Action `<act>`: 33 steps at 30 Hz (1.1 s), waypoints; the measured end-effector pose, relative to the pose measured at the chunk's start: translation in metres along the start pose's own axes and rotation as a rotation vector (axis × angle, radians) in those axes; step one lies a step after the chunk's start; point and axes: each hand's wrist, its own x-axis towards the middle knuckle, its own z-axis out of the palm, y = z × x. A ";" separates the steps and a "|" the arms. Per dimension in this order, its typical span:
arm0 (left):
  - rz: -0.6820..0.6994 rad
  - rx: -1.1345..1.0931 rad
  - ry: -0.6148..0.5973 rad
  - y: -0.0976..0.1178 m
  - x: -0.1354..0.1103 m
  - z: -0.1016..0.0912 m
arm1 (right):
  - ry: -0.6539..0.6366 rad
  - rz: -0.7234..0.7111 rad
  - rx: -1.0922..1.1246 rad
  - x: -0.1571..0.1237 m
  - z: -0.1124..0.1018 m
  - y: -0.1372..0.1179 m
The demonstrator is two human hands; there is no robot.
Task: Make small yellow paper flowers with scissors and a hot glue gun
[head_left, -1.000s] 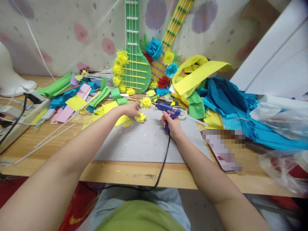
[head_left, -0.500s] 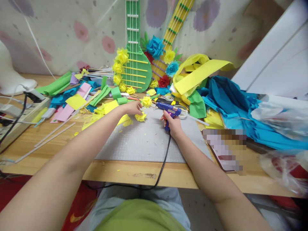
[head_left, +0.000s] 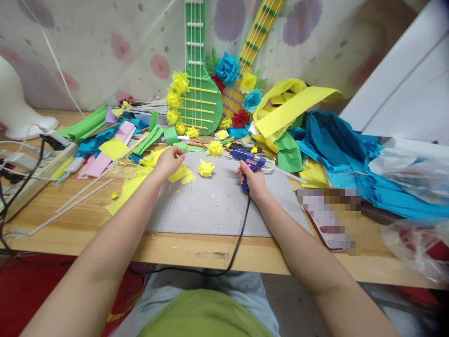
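My right hand (head_left: pixel 254 181) is wrapped round the grip of a blue hot glue gun (head_left: pixel 247 159), whose nozzle points left over the grey cutting mat (head_left: pixel 210 210). A small red light glows on the gun. My left hand (head_left: pixel 170 161) is over yellow paper scraps (head_left: pixel 182 174), its fingers curled together; whether anything tiny is between them I cannot make out. Apart from both hands, a yellow paper flower (head_left: pixel 206 168) lies on the mat. A second yellow flower (head_left: pixel 214 148) sits just behind it, left of the nozzle.
A green paper-covered lute shape (head_left: pixel 203 100) with yellow flowers leans at the back beside a yellow one (head_left: pixel 250 42). Blue crepe paper (head_left: pixel 336 154) is heaped right. A phone (head_left: pixel 326 224) lies near it. The glue gun's black cord (head_left: pixel 242 234) crosses the front edge. A power strip (head_left: pixel 38 178) stands left.
My left hand has let go of the yellow flower and moved left over the yellow scraps. The flower stays on the mat. My right hand keeps the glue gun in nearly the same place.
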 end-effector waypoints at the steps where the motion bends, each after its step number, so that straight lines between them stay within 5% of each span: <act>1: -0.017 0.039 0.036 -0.005 -0.006 0.002 | -0.001 0.001 -0.004 0.000 0.000 0.000; 6: 0.102 0.110 -0.023 -0.019 -0.028 0.008 | 0.007 -0.002 -0.020 -0.001 0.000 -0.001; 10: 0.273 0.169 -0.155 -0.026 -0.031 0.007 | 0.013 0.001 -0.032 -0.001 -0.001 0.000; 16: 0.344 0.245 -0.266 -0.032 -0.031 0.007 | 0.012 -0.011 -0.010 0.000 -0.002 0.002; 33: 0.479 0.152 -0.140 -0.029 -0.033 0.023 | 0.020 -0.020 -0.048 0.000 -0.003 0.004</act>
